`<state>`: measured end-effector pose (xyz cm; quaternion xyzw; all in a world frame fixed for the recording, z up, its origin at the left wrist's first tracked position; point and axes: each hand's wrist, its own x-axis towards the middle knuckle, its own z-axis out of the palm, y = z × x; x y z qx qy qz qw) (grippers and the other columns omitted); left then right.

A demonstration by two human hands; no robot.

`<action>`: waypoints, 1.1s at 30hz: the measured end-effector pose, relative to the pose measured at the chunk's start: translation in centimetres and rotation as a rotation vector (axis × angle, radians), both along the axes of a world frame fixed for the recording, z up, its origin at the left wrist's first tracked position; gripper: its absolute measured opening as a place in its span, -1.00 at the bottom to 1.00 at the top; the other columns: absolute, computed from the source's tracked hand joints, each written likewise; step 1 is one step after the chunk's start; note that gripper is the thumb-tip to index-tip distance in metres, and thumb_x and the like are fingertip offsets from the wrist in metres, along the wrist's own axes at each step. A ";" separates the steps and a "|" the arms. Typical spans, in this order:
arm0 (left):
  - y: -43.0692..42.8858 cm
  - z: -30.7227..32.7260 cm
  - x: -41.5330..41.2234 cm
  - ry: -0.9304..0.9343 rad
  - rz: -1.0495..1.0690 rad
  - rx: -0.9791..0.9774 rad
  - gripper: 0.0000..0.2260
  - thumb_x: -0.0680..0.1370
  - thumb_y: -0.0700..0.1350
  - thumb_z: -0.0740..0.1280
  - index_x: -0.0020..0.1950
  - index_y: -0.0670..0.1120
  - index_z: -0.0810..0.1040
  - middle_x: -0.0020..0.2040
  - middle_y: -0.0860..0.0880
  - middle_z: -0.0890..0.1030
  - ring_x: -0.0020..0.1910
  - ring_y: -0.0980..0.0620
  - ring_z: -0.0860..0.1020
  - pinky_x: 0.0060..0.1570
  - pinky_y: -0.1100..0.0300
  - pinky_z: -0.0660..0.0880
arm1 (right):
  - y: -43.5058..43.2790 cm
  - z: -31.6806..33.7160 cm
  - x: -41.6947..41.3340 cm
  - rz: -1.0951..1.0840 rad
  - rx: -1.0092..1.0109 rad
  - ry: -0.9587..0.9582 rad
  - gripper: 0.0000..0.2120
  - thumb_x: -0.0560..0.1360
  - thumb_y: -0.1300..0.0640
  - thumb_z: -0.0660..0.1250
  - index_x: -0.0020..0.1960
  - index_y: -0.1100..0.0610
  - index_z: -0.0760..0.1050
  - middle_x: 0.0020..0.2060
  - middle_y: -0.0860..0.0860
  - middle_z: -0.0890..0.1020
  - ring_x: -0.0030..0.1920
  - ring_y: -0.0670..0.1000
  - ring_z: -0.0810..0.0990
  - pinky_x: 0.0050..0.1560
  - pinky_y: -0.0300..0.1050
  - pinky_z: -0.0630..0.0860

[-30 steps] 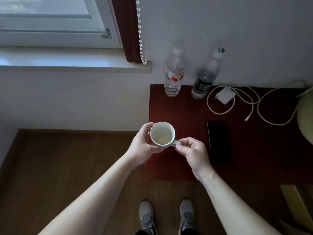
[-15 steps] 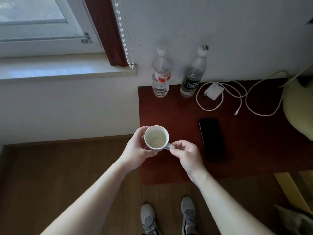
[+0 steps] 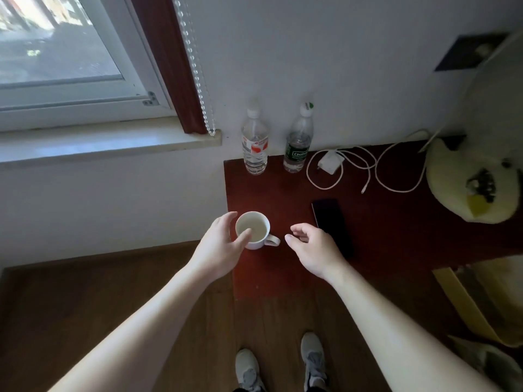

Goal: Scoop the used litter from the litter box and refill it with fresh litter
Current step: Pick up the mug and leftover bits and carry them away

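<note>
A white mug (image 3: 254,228) stands on the dark red table (image 3: 283,190) near its left edge, handle pointing right, with a pale residue inside. My left hand (image 3: 219,247) is spread around the mug's left side, and its thumb lies over the near rim. My right hand (image 3: 314,247) hovers loosely curled just right of the handle, holding nothing and not touching it. No litter box or scoop is in view.
Two plastic water bottles (image 3: 254,149) (image 3: 297,148) stand against the wall, beside a white charger with a coiled cable (image 3: 329,162). A black phone (image 3: 331,224) lies right of the mug. A pale round object (image 3: 452,188) and an open cardboard box (image 3: 481,295) are at the right.
The mug, held up by both hands before, now stands on the table. My right hand has let go of the handle and my left hand's grip has loosened.
</note>
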<state>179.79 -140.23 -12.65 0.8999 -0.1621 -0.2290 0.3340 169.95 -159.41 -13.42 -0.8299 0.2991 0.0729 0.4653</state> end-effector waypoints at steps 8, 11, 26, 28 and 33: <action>-1.5 5.6 -2.3 -0.409 -0.332 0.279 -0.55 0.67 0.08 0.01 0.55 0.03 0.21 0.57 -0.04 0.23 0.57 -0.06 0.13 0.50 -0.09 0.10 | -1.1 7.7 -5.3 0.260 -0.515 0.193 -0.45 0.64 -0.17 -0.01 0.57 0.03 0.14 0.58 0.02 0.16 0.58 0.07 0.03 0.55 0.12 0.03; -3.1 7.6 -4.1 -0.463 -0.381 0.306 -0.54 0.66 0.09 0.01 0.56 0.02 0.19 0.57 -0.04 0.23 0.57 -0.07 0.12 0.50 -0.09 0.10 | -2.4 9.5 -8.2 0.225 -0.556 0.196 -0.45 0.65 -0.17 -0.04 0.58 0.02 0.10 0.59 0.02 0.11 0.59 0.07 -0.02 0.56 0.16 -0.03; -18.8 11.2 -20.8 -0.405 -0.659 0.313 -0.55 0.65 0.12 0.05 0.53 0.05 0.27 0.53 0.03 0.30 0.54 -0.03 0.17 0.51 -0.11 0.08 | -14.0 12.4 -31.5 -0.085 -0.553 0.234 -0.44 0.65 -0.16 0.02 0.58 0.04 0.11 0.58 0.05 0.15 0.58 0.11 0.07 0.54 0.18 0.09; -21.3 11.6 -23.3 -0.412 -0.722 0.302 -0.54 0.65 0.12 0.07 0.54 0.05 0.24 0.54 0.02 0.28 0.55 -0.03 0.16 0.52 -0.12 0.07 | -15.4 12.4 -34.8 -0.136 -0.550 0.254 -0.45 0.64 -0.17 0.03 0.56 0.04 0.14 0.56 0.06 0.20 0.56 0.12 0.13 0.52 0.20 0.14; -26.9 11.9 -28.5 -0.421 -0.918 0.298 -0.49 0.63 0.11 0.15 0.56 0.04 0.19 0.55 0.00 0.25 0.55 -0.05 0.16 0.52 -0.13 0.07 | -17.8 12.6 -42.2 -0.253 -0.511 0.350 -0.43 0.63 -0.21 0.04 0.55 0.04 0.19 0.52 0.05 0.29 0.52 0.12 0.25 0.50 0.17 0.19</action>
